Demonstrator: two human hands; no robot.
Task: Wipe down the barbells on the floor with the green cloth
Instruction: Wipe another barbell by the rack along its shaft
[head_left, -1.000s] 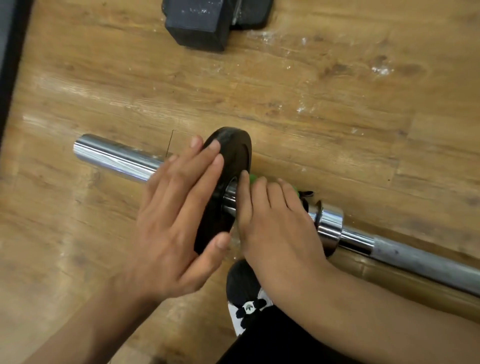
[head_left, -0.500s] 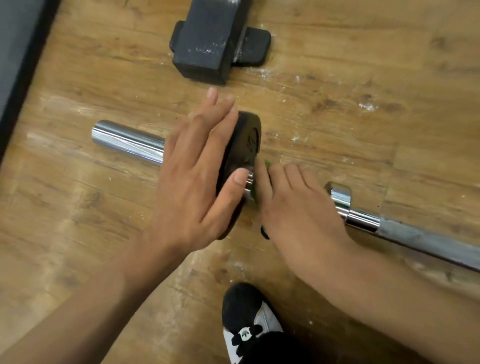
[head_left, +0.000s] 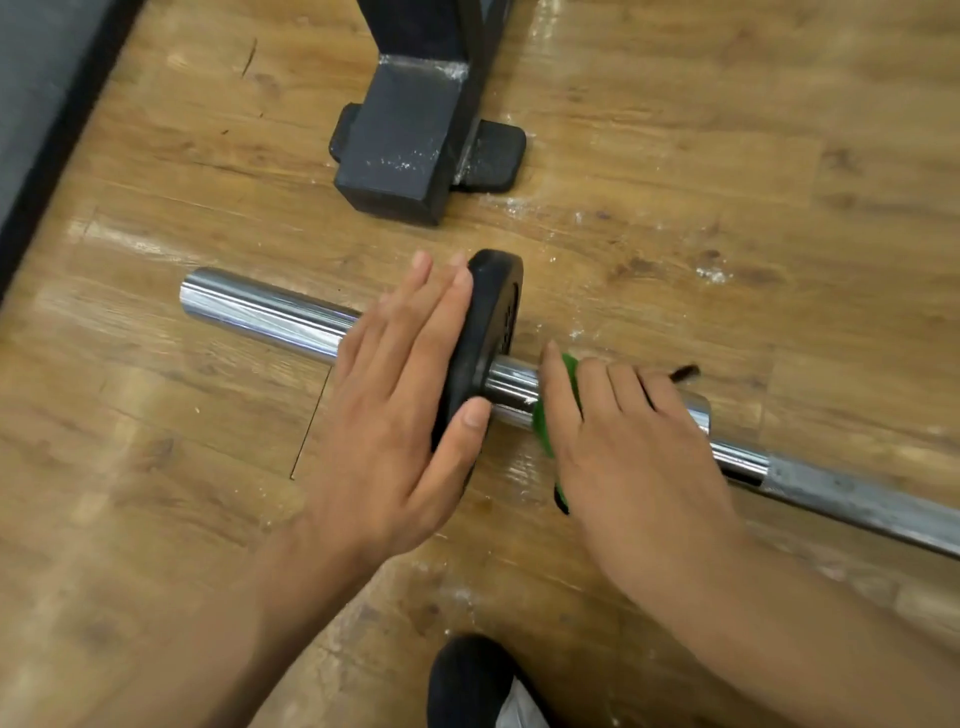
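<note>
**A:** What takes up most of the view?
**B:** A wooden floor (head_left: 156, 493). A barbell (head_left: 270, 312) lies across it, with the chrome sleeve to the left and the duller shaft running off to the right.
**A:** And beyond the bar?
**B:** The black steel foot (head_left: 400, 150) of some frame, standing apart from the bar.
**A:** The hands?
**B:** The left hand (head_left: 395, 415) lies flat, fingers straight, against the outer face of a black weight plate (head_left: 493, 312) on the sleeve. Its thumb rests on the rim. The right hand (head_left: 634, 447) sits on the plate's other side, fingers bent over the sleeve.
**A:** Anything smaller?
**B:** A black shoe (head_left: 467, 680) at the bottom edge. The green cloth (head_left: 569, 366) is gripped under the right hand against the chrome, near the plate, with only its edges showing.
</note>
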